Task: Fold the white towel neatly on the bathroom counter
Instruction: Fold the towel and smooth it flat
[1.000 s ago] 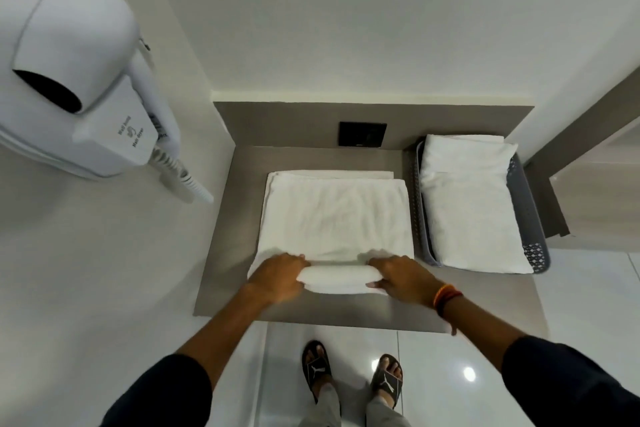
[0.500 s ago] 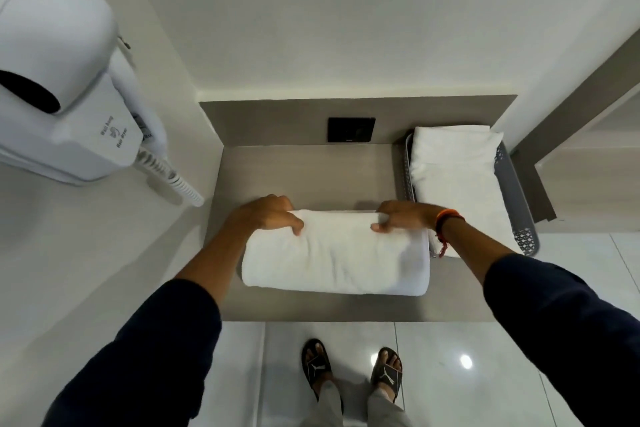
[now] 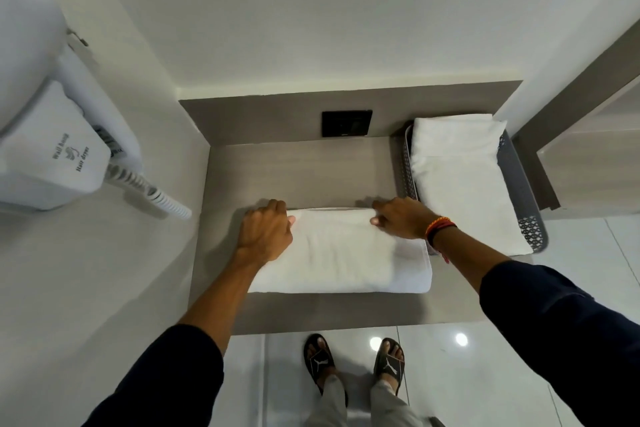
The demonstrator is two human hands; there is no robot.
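Observation:
The white towel point(image 3: 341, 253) lies folded into a thick oblong bundle across the grey bathroom counter point(image 3: 298, 170), long side left to right. My left hand point(image 3: 265, 230) rests on its far left corner, fingers curled over the far edge. My right hand point(image 3: 401, 218) presses the far right corner, with fingertips on the cloth and a red-orange band at the wrist. Both hands grip the towel's far edge.
A grey perforated basket point(image 3: 516, 180) with another folded white towel point(image 3: 457, 173) stands at the counter's right. A black socket plate point(image 3: 346, 123) is on the back wall. A wall hair dryer point(image 3: 52, 135) with coiled cord hangs at left. My sandalled feet point(image 3: 353, 362) are on the tiled floor.
The near edge of the spread towel was carried away from me and laid over the far part, making the folded bundle. Since half a second ago both hands have stayed at its far edge.

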